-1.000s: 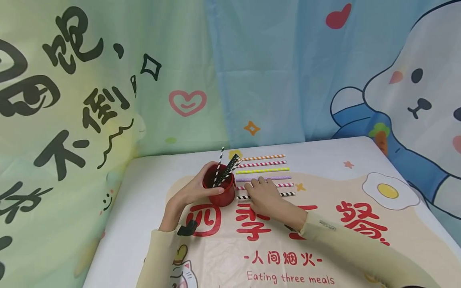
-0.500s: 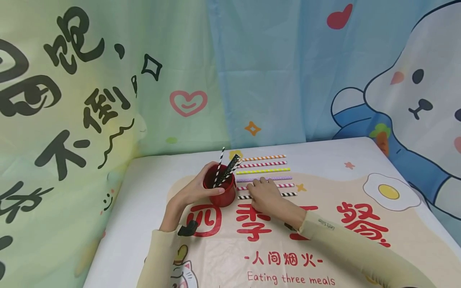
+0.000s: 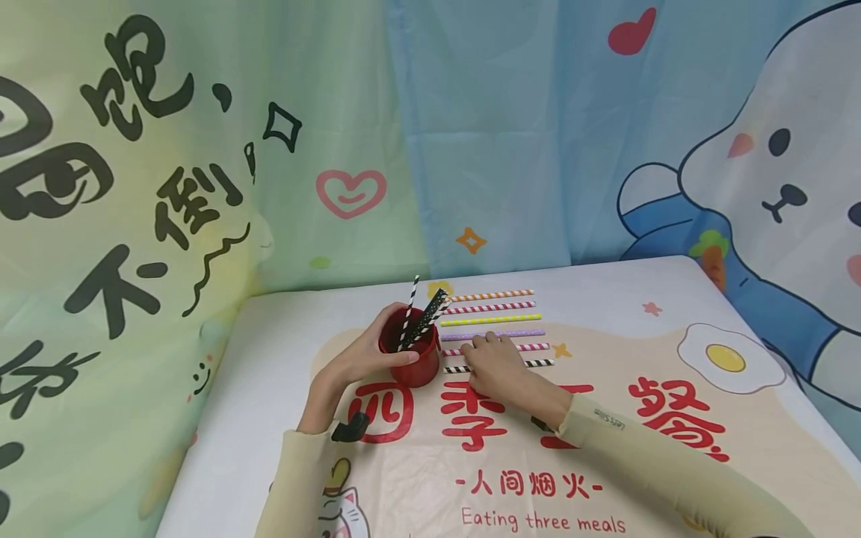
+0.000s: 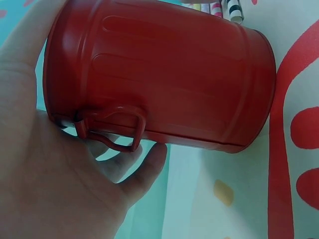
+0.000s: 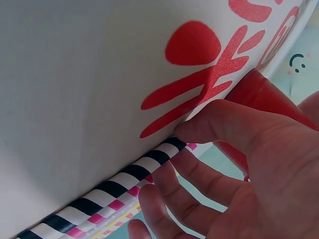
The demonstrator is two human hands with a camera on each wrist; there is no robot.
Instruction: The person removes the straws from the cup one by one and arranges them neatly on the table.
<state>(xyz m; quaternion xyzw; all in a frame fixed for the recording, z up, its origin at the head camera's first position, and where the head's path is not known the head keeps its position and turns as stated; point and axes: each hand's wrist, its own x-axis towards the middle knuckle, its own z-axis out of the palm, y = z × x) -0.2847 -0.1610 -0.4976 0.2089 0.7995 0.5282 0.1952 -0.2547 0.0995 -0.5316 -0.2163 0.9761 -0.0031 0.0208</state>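
Paper, light and easily crushed: black-and-white striped straw (image 3: 538, 363) near table's (image 3: 269, 351) far edge under right hand's (image 3: 494, 366) relaxed spread fingers, best pinched mid-length; left hand (image 3: 366, 355) wrapped round red tin cup (image 3: 412, 360).

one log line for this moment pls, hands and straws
left hand grips red cup | right hand fingers on black-striped straw | six straws in row on table | straws in cup

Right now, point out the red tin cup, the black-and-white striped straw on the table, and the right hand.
red tin cup (image 3: 415, 366), head view, front wall.
black-and-white striped straw (image 3: 541, 363), head view, right end.
right hand (image 3: 494, 366), head view, back of hand.
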